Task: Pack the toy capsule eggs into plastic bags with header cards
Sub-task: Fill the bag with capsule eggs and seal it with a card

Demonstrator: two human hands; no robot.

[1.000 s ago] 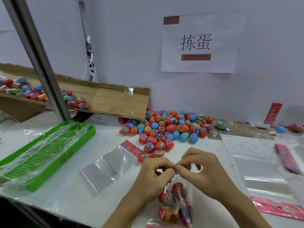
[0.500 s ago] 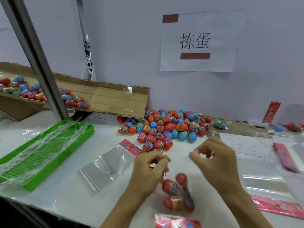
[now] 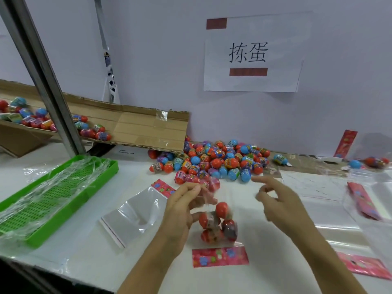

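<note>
clear filled bag (image 3: 218,224) now hanging from left fingers (image 3: 192,190) only

White table (image 3: 135,172), egg pile (image 3: 214,162), green tray (image 3: 101,179)

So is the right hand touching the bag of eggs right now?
Apart. The head view shows the right hand lifted clear, with bare table between it and the bag, which the left hand pinches.

Bare table strip between green tray (image 3: 61,200) at left and empty bag (image 3: 135,211): passable. Far centre blocked by egg pile (image 3: 212,162). Cardboard chute (image 3: 135,128) and metal post (image 3: 42,75) obstruct far left. Right side covered with flat bags (image 3: 337,225).
</note>
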